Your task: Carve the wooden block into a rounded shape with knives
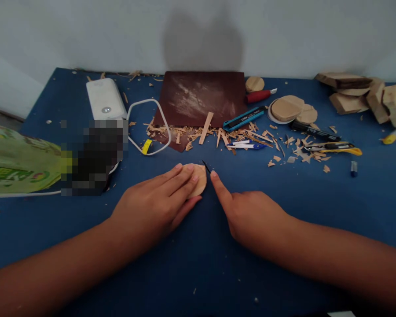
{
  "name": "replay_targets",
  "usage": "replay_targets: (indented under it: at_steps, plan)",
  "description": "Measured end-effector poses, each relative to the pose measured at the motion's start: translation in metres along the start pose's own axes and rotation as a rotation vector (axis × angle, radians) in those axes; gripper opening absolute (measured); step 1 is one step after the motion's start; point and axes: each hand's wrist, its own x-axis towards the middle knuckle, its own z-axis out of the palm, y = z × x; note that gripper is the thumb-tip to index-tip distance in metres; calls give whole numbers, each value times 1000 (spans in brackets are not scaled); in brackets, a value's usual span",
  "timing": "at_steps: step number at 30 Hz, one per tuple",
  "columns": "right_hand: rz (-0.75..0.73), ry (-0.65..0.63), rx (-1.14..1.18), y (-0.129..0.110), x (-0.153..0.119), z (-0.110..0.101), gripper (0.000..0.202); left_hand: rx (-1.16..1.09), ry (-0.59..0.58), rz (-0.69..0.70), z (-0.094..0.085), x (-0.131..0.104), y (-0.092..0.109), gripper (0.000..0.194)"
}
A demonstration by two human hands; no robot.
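Observation:
Under the fingers of my left hand lies a small, pale, rounded piece of wood, gripped with the thumb along its near edge. Much of the wood is covered by the fingers. My right hand is closed around a knife, its index finger stretched out along the tool. Only the thin dark blade of the knife shows, pointing up and left beside the wood's upper right corner; the handle is hidden in the fist. Whether the blade touches the wood I cannot tell.
Wood shavings surround a brown sandpaper sheet, a blue cutter, a red-handled knife, pens, a black marker and a yellow cutter. Wooden discs and blocks stand right; a white power bank and green bag, left.

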Motion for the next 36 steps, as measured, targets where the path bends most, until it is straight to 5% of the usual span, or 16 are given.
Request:
replay_targets:
  at_steps: [14, 21, 25, 36]
  plan:
    - [87, -26, 82, 4, -4, -10, 90, -16, -17, 20, -1, 2, 1, 45]
    - [135, 377, 756, 44, 13, -8, 38, 7, 38, 31, -1, 0, -3, 40]
    - [105, 485, 1009, 59, 25, 0, 31, 20, 66, 39, 0, 2, -5, 39]
    - [37, 415, 928, 60, 25, 6, 30, 40, 97, 25, 0, 1, -4, 42]
